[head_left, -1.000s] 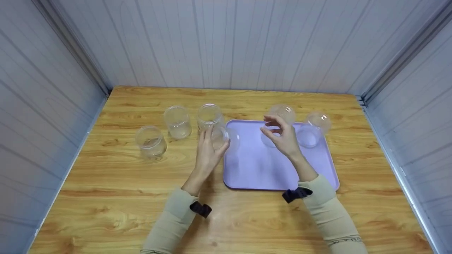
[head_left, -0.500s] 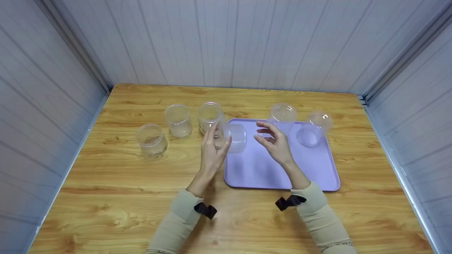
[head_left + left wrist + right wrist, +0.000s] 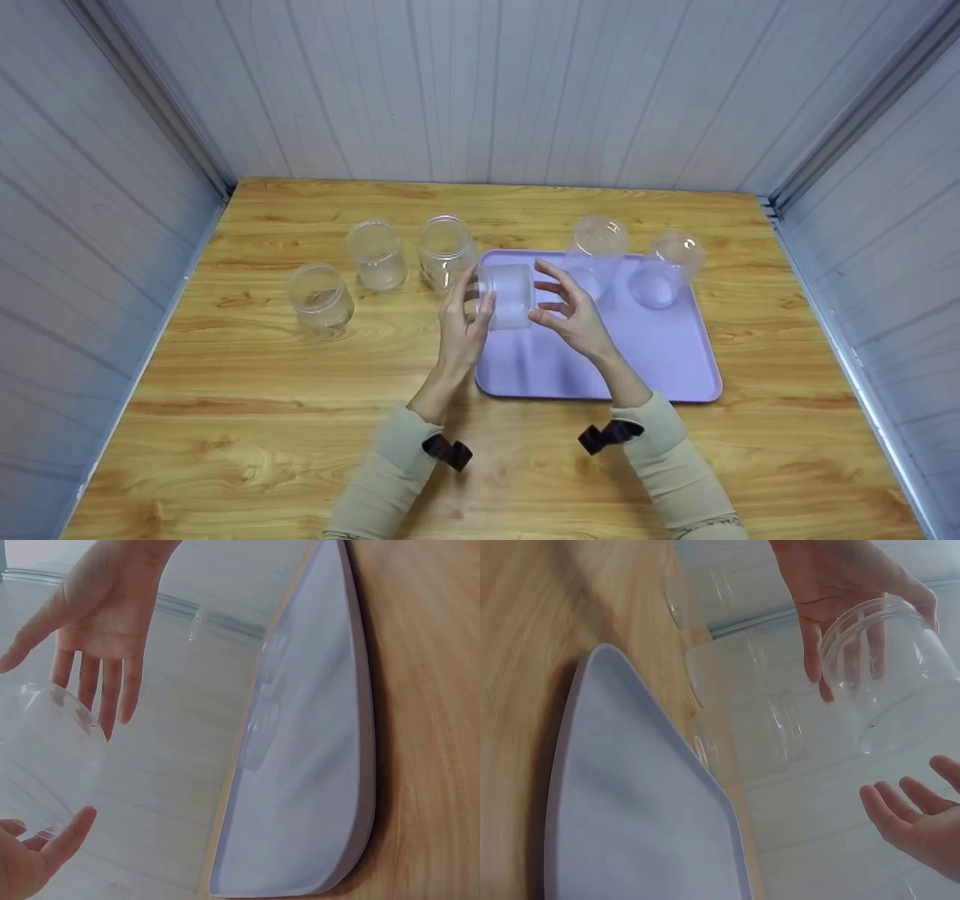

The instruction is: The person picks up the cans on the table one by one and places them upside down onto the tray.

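Note:
My left hand point(image 3: 461, 334) grips a clear plastic jar point(image 3: 511, 296) by its rim end, raised over the left part of the purple tray point(image 3: 555, 367). The jar lies on its side in the air, base toward the right. My right hand point(image 3: 576, 321) is at the base end, fingers spread and slightly bent. In the right wrist view its fingertips point(image 3: 870, 799) stand apart from the jar's wall. The left hand's fingers point(image 3: 875, 637) show through the clear rim there.
Two clear jars, one at the tray's back right point(image 3: 664, 274) and one further left point(image 3: 596, 251), stand base up. Left of the tray, three more stand on the wooden table: a near jar point(image 3: 321, 298), a middle jar point(image 3: 377, 256) and a right jar point(image 3: 444, 247). Panel walls point(image 3: 487, 90) enclose the table.
The left hand has carried the jar rightward over the tray and turned it onto its side. The right hand has moved left, away from the inverted jars, to the jar's base.

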`<control>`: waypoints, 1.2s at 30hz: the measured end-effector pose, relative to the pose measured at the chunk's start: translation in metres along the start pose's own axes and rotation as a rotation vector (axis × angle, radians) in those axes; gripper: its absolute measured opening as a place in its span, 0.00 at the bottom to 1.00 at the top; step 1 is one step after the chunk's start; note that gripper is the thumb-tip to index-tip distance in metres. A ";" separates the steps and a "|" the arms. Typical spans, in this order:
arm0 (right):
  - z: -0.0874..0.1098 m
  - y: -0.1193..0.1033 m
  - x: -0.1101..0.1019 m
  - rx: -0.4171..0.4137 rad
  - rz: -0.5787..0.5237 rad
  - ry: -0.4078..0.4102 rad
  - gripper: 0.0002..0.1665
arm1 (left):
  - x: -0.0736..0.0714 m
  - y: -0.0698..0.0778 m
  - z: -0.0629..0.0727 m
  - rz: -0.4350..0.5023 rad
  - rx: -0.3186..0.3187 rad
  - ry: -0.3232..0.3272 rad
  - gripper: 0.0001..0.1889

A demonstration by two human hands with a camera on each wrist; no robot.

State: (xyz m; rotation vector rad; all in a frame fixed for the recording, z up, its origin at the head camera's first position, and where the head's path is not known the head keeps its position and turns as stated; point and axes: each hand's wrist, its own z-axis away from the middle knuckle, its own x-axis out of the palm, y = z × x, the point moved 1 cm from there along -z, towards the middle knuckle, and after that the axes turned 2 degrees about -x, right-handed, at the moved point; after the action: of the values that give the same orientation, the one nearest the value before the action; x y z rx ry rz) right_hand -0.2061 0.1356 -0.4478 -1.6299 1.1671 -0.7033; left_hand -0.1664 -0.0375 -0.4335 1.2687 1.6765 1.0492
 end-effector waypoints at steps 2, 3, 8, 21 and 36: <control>0.000 0.001 0.000 0.011 -0.021 -0.028 0.42 | 0.001 0.004 0.002 0.028 0.018 0.000 0.25; 0.001 0.001 0.000 0.019 -0.040 -0.041 0.43 | 0.001 0.004 0.002 0.037 0.029 -0.001 0.25; 0.002 0.001 0.002 0.056 -0.145 -0.108 0.47 | 0.005 0.001 0.005 0.072 0.051 -0.021 0.26; 0.004 0.005 0.010 0.077 -0.183 -0.055 0.44 | 0.005 -0.008 0.007 0.112 0.003 -0.075 0.24; -0.001 -0.005 0.014 0.131 -0.045 0.050 0.41 | -0.003 -0.021 -0.004 0.112 -0.021 -0.177 0.23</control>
State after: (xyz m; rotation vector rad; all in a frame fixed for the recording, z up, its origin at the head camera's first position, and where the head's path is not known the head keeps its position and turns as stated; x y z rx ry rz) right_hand -0.1998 0.1227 -0.4438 -1.5406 1.0994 -0.8363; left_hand -0.1766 -0.0442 -0.4516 1.4120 1.4723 0.9863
